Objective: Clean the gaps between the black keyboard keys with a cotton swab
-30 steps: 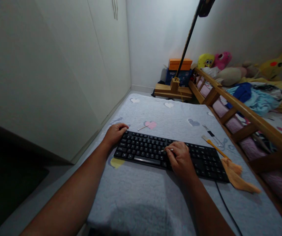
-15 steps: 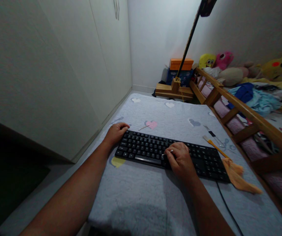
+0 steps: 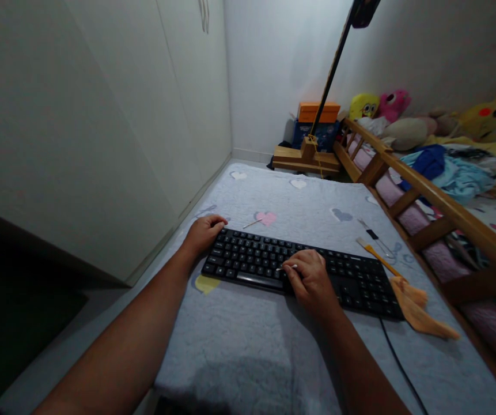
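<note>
Part of the keyboard (image 3: pixel 248 253) is covered by the right hand (image 3: pixel 308 274), and the middle of the swab (image 3: pixel 279 269) is hidden in its grip. Whether a key is touched by the tip cannot be told. Most key markings are too small to be read. The cable (image 3: pixel 397 357) is cut off by the bottom edge.

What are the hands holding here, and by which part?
The right hand pinches a cotton swab near its middle. The left hand is at the left end of the keyboard; whether it grips it cannot be told.
</note>
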Demonstrator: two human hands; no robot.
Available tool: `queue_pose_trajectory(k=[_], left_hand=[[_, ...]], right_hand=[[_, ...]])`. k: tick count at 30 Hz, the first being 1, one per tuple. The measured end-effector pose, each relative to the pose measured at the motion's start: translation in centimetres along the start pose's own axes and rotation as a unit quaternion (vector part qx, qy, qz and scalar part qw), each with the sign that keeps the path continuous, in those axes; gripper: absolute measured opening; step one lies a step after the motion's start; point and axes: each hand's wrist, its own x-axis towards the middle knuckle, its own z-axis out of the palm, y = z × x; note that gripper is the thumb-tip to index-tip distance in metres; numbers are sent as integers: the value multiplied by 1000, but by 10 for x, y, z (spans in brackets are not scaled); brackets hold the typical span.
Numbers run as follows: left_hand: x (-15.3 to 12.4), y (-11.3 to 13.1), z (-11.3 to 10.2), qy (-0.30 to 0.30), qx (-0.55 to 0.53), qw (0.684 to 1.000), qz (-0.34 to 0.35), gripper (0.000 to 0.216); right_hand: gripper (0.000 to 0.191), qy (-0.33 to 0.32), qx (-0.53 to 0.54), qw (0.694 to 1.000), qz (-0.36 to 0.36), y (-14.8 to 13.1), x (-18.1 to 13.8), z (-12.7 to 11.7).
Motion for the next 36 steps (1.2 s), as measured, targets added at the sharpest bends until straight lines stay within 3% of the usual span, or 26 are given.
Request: queue_pose_trajectory(k=[22,36], left_hand=[[-1,2,-2,0,4,1000,1,32],[0,-3,0,2,7,1000,8,32]], right_hand=[[23,14,0,999,31,6,0,-9],[19,22,-21,999,11,10,-1,-6]])
